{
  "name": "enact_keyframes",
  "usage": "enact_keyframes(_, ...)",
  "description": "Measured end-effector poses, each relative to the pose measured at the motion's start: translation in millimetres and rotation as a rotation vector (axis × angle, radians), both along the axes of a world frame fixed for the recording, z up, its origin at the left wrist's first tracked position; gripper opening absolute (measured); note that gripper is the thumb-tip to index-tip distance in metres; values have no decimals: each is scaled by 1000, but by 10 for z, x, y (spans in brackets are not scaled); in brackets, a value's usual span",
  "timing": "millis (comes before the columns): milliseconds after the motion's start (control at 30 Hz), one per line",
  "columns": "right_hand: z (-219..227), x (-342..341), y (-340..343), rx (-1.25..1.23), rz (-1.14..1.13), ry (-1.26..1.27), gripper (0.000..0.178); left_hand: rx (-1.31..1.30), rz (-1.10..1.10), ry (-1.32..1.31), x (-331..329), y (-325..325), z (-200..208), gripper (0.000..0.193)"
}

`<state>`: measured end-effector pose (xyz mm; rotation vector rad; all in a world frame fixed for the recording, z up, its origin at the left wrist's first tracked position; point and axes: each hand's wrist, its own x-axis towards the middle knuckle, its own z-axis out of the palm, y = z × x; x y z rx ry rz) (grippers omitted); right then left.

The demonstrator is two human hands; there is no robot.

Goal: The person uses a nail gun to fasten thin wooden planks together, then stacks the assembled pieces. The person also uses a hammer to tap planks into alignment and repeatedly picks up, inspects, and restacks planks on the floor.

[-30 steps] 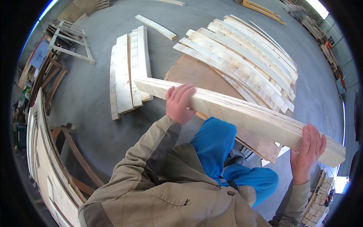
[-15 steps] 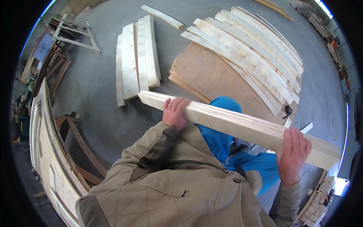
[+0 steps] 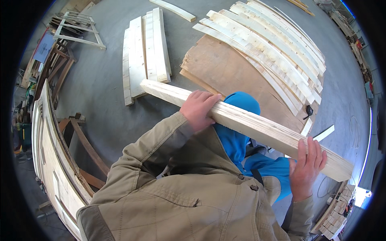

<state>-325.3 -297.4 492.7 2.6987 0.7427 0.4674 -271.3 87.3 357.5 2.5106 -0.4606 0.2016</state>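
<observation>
A long, thick wooden plank (image 3: 257, 127) with layered lines along its upper edge slants across my front, its left end higher in the picture. My left hand (image 3: 200, 109) is closed over it left of its middle, fingers over the upper edge. Near the right end my right hand (image 3: 307, 166) grips it, fingers over the far edge and palm on the near side. Below the plank, my legs in blue trousers (image 3: 263, 164) show in part.
Pale boards (image 3: 146, 48) lie on the grey floor ahead. Further right, more boards (image 3: 267, 52) fan over a brown plywood sheet (image 3: 217, 60), with a small black object (image 3: 309, 111) at its edge. Panels (image 3: 60, 160) lean at left; stacked wood blocks (image 3: 335, 215) stand at lower right.
My left hand has shifted right along the plank, further from its left end. The plank's left end has moved slightly up and left, and its right end slightly left.
</observation>
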Motion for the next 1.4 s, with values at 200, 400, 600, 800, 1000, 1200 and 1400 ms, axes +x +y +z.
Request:
enact_keyframes(200,315,-188,-320,146,-104,61,84,-2,45,-120,-57,21,-21,68)
enact_keyframes(400,629,-80,-1333,241,-283,-235,79,-43,54,-180,-101,117,-105,52)
enact_keyframes(600,522,-399,-1886,926,-490,218,98,-102,72,-171,-126,150,-199,51)
enact_keyframes(800,442,-543,-1948,1185,-336,324,130,-121,64,-188,-89,184,-227,47)
enact_keyframes(1000,362,-486,-1928,1248,-311,308,113,-94,59,-230,-50,216,-235,46)
enact_keyframes(1200,269,-512,-1904,1245,-291,321,95,-26,132,-314,-30,326,-205,33)
enact_keyframes(1400,151,-356,-1371,1214,-194,284,65,71,261,-398,179,711,-171,34)
